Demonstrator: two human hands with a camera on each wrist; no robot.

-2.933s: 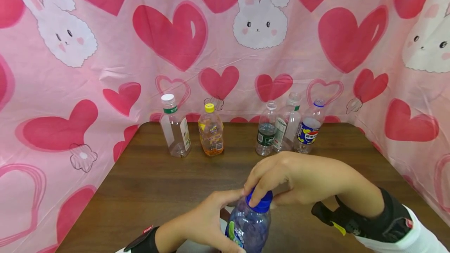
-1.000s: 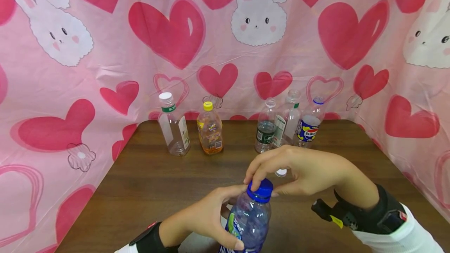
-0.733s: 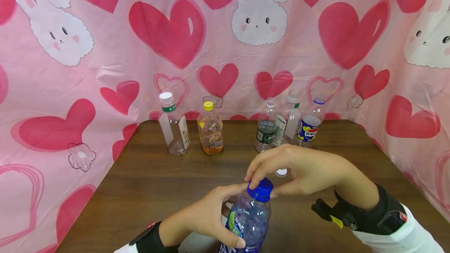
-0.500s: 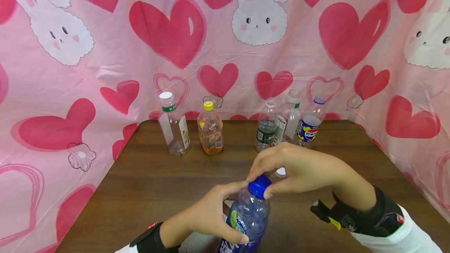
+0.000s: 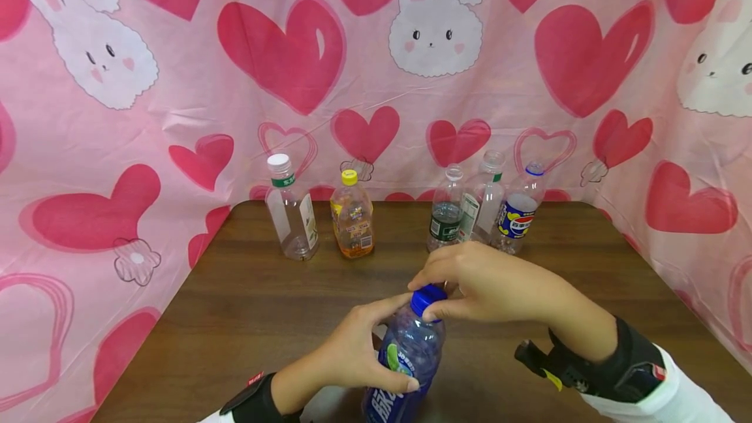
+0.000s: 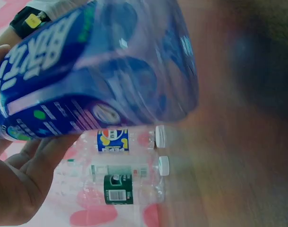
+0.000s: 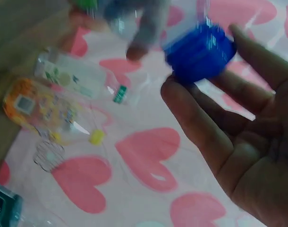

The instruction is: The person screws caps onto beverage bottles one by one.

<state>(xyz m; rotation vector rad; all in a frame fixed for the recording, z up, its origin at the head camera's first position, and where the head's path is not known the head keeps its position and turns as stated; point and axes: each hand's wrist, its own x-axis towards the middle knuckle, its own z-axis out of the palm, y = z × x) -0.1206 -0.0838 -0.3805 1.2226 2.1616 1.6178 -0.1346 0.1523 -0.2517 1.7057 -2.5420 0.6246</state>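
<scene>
Blue-tinted plastic is under work nearest the viewer: the blue-labelled bottle (image 5: 418,348) is held tilted at the near side of the bench (image 5: 264,338), its body gripped round by the left hand (image 5: 355,350). Its blue cap (image 5: 427,300) is pinched between thumb and fingers of the right hand (image 5: 476,282). The cap is seen seated at the neck, askew; whether the thread is free cannot be determined. Beyond, near the rear bottles, what are judged to be a white cap (image 6: 164,165) and a second white cap (image 6: 161,136) are noted. At the rear, the green-labelled bottle (image 5: 444,224), white-labelled bottle (image 5: 485,204) and Pepsi bottle (image 5: 517,215) appear uncapped; these are judged done. The yellow-capped bottle (image 5: 352,222) and white-capped bottle (image 5: 292,217) are found closed. If uncapping is intended, both are left, along with completion of the one held.
</scene>
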